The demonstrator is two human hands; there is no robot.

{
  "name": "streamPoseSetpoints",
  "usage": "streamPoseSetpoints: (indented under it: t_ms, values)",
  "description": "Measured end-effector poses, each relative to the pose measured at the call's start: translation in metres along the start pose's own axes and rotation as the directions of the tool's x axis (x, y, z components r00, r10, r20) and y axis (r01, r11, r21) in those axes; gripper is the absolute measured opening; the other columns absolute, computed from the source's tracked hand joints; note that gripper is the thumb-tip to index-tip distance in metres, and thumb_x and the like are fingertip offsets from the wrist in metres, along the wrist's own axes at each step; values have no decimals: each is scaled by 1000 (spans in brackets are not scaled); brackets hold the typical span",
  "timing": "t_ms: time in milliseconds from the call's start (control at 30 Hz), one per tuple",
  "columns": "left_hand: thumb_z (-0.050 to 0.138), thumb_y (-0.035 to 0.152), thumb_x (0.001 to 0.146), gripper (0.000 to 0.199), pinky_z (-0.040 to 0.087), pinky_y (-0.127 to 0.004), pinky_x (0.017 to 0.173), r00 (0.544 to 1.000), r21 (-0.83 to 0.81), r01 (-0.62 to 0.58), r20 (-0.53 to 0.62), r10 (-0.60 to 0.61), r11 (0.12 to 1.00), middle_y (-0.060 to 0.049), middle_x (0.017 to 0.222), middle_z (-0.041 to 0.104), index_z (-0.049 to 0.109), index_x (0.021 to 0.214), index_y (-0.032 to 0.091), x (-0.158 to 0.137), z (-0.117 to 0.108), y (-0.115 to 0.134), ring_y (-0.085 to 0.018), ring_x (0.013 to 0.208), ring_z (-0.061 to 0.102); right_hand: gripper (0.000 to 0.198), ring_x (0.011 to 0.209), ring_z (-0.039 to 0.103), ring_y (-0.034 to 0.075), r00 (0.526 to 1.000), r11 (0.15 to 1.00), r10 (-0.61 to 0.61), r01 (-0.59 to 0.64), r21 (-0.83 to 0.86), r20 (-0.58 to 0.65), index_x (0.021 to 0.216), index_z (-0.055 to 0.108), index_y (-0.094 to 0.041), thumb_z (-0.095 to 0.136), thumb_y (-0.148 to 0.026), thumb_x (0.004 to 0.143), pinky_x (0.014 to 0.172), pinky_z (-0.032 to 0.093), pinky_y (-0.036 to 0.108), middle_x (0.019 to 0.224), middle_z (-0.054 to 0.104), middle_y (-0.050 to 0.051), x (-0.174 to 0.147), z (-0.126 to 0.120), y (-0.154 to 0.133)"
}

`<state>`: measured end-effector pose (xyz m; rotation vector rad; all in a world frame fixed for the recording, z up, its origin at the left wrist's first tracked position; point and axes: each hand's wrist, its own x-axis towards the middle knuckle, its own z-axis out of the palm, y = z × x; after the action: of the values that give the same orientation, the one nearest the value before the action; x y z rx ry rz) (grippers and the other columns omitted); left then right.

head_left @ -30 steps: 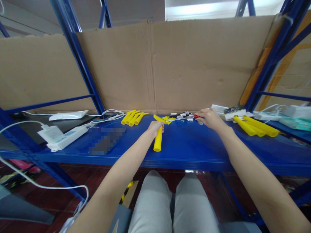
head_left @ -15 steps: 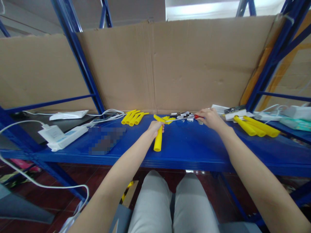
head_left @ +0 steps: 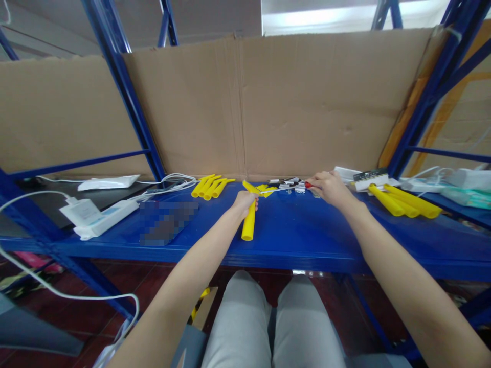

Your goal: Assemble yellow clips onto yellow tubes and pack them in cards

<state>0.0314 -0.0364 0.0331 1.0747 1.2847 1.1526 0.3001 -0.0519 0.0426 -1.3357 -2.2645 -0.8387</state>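
Apparent step: red-handled tool [head_left: 308, 185] worked at yellow tube [head_left: 248, 226].
Left hand [head_left: 244, 203] grasps the tube near the shelf's [head_left: 307, 230] front edge, right hand [head_left: 327, 186] the tool; next move likely calls for steady alignment.

Power strip [head_left: 114, 215] left of front tube [head_left: 249, 225], cardboard [head_left: 314, 107] behind.

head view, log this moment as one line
left hand: gripping yellow tube | right hand: holding red-handled tool, pointing toward left hand | shelf: tube row on left, tube group on right
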Motion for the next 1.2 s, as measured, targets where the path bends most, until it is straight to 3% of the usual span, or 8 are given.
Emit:
streamPoseSetpoints:
  t_ms: [200, 467, 833, 1200]
  values:
    - [51, -3, 80, 28, 32, -20, 37, 998, -2, -30, 49, 30, 1000, 3, 43, 46, 49, 58, 14, -4, 2, 2, -7, 34, 39, 32, 87, 58, 24, 1000, 1000, 12, -12, 1, -6, 108, 69, -19, 41, -29, 95, 71, 29, 33, 93, 69, 12, 2, 0, -5]
    - [51, -5, 78, 27, 32, -20, 38, 1000, -26, -23, 19, 23, 999, 4, 45, 46, 48, 59, 15, -3, 0, 2, -6, 36, 40, 33, 90, 58, 25, 995, 995, 97, -97, -2, -30, 107, 70, -22, 42, -32, 93, 72, 28, 35, 95, 70, 11, -3, -2, 7]
    - [53, -4, 77, 27, 31, -20, 38, 1000, -18, -15, -5, 15, 1000, 4, 44, 45, 48, 58, 15, 6, -2, -1, -7, 36, 40, 29, 92, 59, 25, 997, 997, 69, -70, 44, 40, 103, 72, -25, 46, -30, 91, 73, 29, 36, 95, 71, 10, -5, -3, 12]
    - [53, -5, 75, 26, 31, -20, 37, 1000, -26, -6, 0, 6, 1000, 3, 45, 46, 48, 60, 15, 4, -2, -1, -7, 36, 40, 29, 92, 58, 24, 999, 998, 44, -45, 50, 23, 104, 72, -26, 46, -30, 91, 73, 29, 35, 97, 71, 9, -5, -1, 11]
